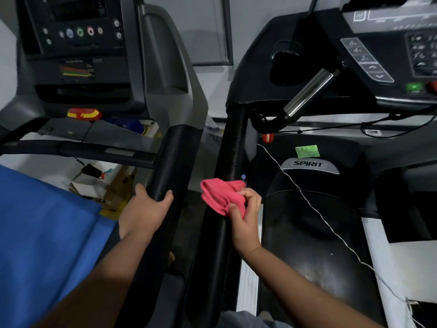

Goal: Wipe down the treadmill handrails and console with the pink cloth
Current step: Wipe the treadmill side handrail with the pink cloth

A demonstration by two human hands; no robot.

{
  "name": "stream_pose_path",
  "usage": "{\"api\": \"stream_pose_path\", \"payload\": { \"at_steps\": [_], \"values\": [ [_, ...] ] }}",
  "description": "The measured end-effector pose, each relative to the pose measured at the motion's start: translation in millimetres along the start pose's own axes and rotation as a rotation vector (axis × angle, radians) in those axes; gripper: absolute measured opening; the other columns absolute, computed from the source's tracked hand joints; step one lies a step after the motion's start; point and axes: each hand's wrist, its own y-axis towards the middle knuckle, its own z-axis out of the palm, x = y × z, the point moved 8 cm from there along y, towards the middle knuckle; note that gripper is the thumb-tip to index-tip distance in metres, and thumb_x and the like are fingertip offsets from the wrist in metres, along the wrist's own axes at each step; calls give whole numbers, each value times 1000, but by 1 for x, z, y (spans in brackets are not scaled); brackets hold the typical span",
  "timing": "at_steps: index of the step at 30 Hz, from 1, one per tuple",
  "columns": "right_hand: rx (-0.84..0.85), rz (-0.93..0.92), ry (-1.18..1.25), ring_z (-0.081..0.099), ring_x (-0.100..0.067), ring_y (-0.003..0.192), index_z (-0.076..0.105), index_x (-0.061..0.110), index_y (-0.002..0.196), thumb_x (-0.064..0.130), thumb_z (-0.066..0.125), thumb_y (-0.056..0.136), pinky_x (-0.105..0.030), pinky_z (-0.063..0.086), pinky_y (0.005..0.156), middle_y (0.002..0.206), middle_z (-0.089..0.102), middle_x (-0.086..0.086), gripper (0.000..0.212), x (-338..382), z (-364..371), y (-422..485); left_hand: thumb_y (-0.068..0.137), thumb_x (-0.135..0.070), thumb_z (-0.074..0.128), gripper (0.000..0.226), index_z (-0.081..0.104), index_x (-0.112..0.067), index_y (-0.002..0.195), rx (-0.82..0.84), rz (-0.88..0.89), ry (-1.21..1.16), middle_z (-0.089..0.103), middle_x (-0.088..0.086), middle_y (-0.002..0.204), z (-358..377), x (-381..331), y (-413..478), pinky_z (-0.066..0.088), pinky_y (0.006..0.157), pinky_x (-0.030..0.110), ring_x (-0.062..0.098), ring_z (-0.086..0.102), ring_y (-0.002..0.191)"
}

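Above right hand [246, 216]: bunched pink cloth [221, 196], pinched against handrail [230, 147].

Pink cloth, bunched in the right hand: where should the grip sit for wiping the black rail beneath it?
Likely on the gathered end, where the right hand pinches the pink cloth, coming from the right. Its loose folds spill left across the round handrail, so they could wrap it.

ahead of you a pale wall [6, 46] shows at the top left edge, and a grey-framed glass pane [205, 31] stands at top centre. the floor [411, 263] at your right is white, crossed by a thin white cord [299, 190]. cardboard boxes [111, 195] sit low on your left. the light is dim.
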Motion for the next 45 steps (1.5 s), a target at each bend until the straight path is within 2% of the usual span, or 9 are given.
{"api": "stream_pose_path", "payload": {
  "at_steps": [7,11,16,19,22,27,33,40,45],
  "values": [
    [-47,496,239,49,-17,78,48,17,86,23,44,84,-41,43,78,84,50,-5,8,-33,0,8,86,-58,52,45,37,-20,105,12,19,-12,55,3,83,0,0,-1,35,53,30,22,49,66],
    [-19,368,54,46,-12,72,43,17,91,21,37,89,-17,40,63,90,48,-4,8,-11,-5,9,82,-48,63,56,41,-11,119,-150,113,-150,57,13,111,-12,-5,-10,47,75,41,33,56,99],
    [116,141,-243,39,-7,99,40,19,100,9,48,90,0,27,80,116,30,0,16,18,10,14,83,-23,71,30,60,-7,105,-361,292,-243,62,14,101,-12,-34,-59,43,89,46,35,57,98],
    [94,157,-269,37,-16,108,41,21,98,11,49,89,-18,28,92,119,30,-3,15,20,14,23,90,-29,61,26,59,-13,110,-24,236,-491,62,9,107,31,-61,-71,43,94,39,27,58,105],
    [55,204,-167,36,-13,105,41,18,98,7,43,93,-15,26,87,114,30,-1,12,17,12,27,96,-43,46,47,45,-13,132,214,43,-554,51,9,132,65,-81,-78,38,103,37,27,49,124],
    [12,266,-45,42,-19,105,39,23,101,27,34,90,-29,35,94,112,38,-3,13,2,3,31,95,-53,35,53,37,-21,138,154,-13,-423,49,5,137,62,-91,-87,41,93,35,25,51,120],
    [180,340,-1,50,-10,75,41,23,103,14,32,99,-9,41,58,88,49,0,13,-14,-4,13,93,-56,37,44,40,-26,126,165,-10,-425,53,2,125,62,-90,-88,47,90,39,23,57,108],
    [206,173,-219,34,-8,101,40,26,93,31,33,79,-15,27,81,103,31,8,17,16,10,28,96,-51,34,46,38,-16,124,167,-60,-317,51,12,129,65,-91,-84,40,88,38,31,52,116],
    [115,371,53,44,-15,94,44,24,88,31,34,79,-29,40,85,97,40,4,15,-18,3,35,96,-50,36,43,42,-20,127,100,-30,-318,53,6,129,60,-95,-85,37,79,32,27,55,112]
  ]
}}
